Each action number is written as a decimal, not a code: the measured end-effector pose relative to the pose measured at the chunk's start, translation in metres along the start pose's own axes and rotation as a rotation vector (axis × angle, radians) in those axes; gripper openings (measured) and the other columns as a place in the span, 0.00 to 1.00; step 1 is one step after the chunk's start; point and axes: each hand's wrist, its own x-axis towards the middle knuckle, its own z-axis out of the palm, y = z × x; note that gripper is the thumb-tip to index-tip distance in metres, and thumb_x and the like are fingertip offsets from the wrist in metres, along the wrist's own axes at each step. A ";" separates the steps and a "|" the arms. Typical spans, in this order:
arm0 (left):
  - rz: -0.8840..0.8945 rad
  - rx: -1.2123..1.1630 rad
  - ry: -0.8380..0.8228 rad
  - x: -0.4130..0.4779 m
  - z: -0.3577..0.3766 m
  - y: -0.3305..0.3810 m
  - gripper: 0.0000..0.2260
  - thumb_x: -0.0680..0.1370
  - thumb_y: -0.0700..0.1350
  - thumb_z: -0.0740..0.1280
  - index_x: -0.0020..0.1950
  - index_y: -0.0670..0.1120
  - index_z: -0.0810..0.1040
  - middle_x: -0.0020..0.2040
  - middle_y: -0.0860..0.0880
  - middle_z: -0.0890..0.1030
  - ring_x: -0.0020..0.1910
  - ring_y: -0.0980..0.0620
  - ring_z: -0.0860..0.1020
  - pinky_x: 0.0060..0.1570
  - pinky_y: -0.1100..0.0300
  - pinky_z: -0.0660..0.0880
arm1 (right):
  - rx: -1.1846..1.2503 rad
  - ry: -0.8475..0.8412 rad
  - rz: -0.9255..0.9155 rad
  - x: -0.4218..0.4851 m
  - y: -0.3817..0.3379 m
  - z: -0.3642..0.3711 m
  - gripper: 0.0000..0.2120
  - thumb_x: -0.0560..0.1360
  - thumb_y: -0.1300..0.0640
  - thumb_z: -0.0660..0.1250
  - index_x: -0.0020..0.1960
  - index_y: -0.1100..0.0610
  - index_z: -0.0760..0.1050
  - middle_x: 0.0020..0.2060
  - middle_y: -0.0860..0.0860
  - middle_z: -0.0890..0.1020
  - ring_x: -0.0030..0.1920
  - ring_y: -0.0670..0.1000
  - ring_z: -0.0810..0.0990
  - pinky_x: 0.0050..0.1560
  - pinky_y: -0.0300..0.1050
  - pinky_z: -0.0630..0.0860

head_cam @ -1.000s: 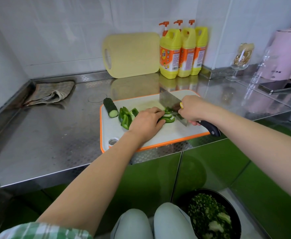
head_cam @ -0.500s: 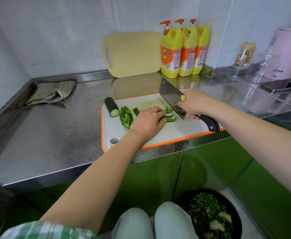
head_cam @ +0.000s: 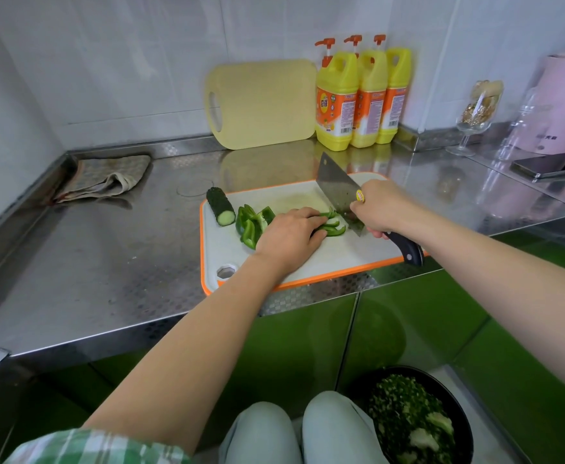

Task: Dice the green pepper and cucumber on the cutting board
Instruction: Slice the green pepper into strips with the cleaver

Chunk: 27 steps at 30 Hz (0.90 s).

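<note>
Stainless steel counter (head_cam: 107,262), white tiled wall behind, green cabinet fronts below.

Cutting board (head_cam: 341,259): white with an orange rim, at the front edge of the counter, right of centre; hanging hole at its near left corner.

Cucumber (head_cam: 220,206): one short dark piece, lying at the far left corner of the board, cut face toward the camera. Uncut otherwise.

Green pepper chunks (head_cam: 249,226): several large pieces just right of the cucumber, near the board's left edge. Pepper strips (head_cam: 333,227): a few thin strips at mid-board, between the two hands.

Left hand (head_cam: 287,237): palm down on the board, fingers bent over the left ends of the pepper strips, pinning them.

Right hand (head_cam: 379,205): wrapped around the cleaver (head_cam: 336,187) where blade meets handle; black handle end sticks out past the board's front edge. Blade tilted, tip raised toward the back wall, heel low and just right of the strips. Whether the edge touches the board: cannot tell.

Back edge of counter: yellow board (head_cam: 264,102) leaning on the wall, three yellow pump bottles (head_cam: 358,98) touching its right side. Crumpled cloth (head_cam: 107,179) in the back left corner. Far right: stemmed glass (head_cam: 475,112), pink appliance (head_cam: 562,105), phone (head_cam: 552,167) lying flat.

Below the counter, beside the person's knees: black bowl (head_cam: 460,413) holding chopped greens.
</note>
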 end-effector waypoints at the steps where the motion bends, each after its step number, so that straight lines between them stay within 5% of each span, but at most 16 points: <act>1: 0.001 -0.002 0.000 0.000 0.000 0.000 0.18 0.82 0.51 0.59 0.69 0.46 0.75 0.67 0.48 0.75 0.63 0.45 0.74 0.63 0.51 0.70 | 0.011 0.011 0.005 -0.001 -0.002 -0.004 0.14 0.78 0.62 0.59 0.36 0.63 0.75 0.31 0.61 0.82 0.29 0.58 0.79 0.39 0.48 0.81; 6: 0.004 -0.002 -0.001 0.001 0.001 -0.001 0.18 0.82 0.51 0.59 0.69 0.46 0.75 0.67 0.47 0.75 0.63 0.45 0.74 0.63 0.50 0.70 | -0.169 -0.050 -0.024 -0.004 -0.009 -0.018 0.10 0.73 0.66 0.65 0.33 0.65 0.77 0.24 0.58 0.79 0.29 0.59 0.79 0.44 0.51 0.82; 10: -0.001 -0.004 -0.002 0.000 0.001 0.000 0.18 0.82 0.50 0.58 0.69 0.46 0.75 0.67 0.48 0.75 0.64 0.45 0.74 0.63 0.51 0.70 | -0.366 -0.141 0.000 -0.005 -0.012 -0.011 0.15 0.73 0.66 0.67 0.28 0.62 0.74 0.10 0.51 0.68 0.25 0.52 0.72 0.32 0.41 0.73; 14: -0.004 -0.007 -0.008 0.000 0.001 0.000 0.18 0.82 0.50 0.58 0.69 0.46 0.75 0.67 0.48 0.75 0.63 0.45 0.74 0.63 0.51 0.70 | -0.371 -0.157 -0.023 -0.003 -0.014 -0.007 0.08 0.74 0.66 0.67 0.37 0.64 0.79 0.16 0.53 0.73 0.25 0.52 0.73 0.30 0.39 0.71; 18: -0.009 -0.004 -0.007 0.000 0.001 0.000 0.18 0.82 0.50 0.58 0.69 0.46 0.75 0.68 0.47 0.75 0.64 0.45 0.74 0.63 0.51 0.70 | -0.214 -0.057 0.019 0.001 -0.008 0.006 0.17 0.74 0.64 0.65 0.27 0.63 0.74 0.11 0.53 0.70 0.26 0.57 0.77 0.39 0.44 0.79; 22: -0.015 0.001 -0.012 0.000 0.001 0.000 0.18 0.82 0.51 0.58 0.70 0.47 0.74 0.69 0.47 0.74 0.65 0.45 0.73 0.65 0.52 0.69 | -0.014 0.007 -0.003 -0.001 -0.001 0.000 0.19 0.80 0.58 0.56 0.32 0.62 0.71 0.16 0.53 0.74 0.22 0.54 0.74 0.32 0.41 0.74; 27: -0.022 0.001 -0.018 0.000 0.001 0.001 0.18 0.82 0.51 0.58 0.70 0.47 0.74 0.69 0.48 0.74 0.65 0.45 0.73 0.64 0.52 0.69 | -0.130 -0.094 -0.046 -0.011 -0.009 -0.024 0.17 0.75 0.64 0.59 0.30 0.64 0.77 0.20 0.55 0.78 0.28 0.57 0.78 0.43 0.48 0.81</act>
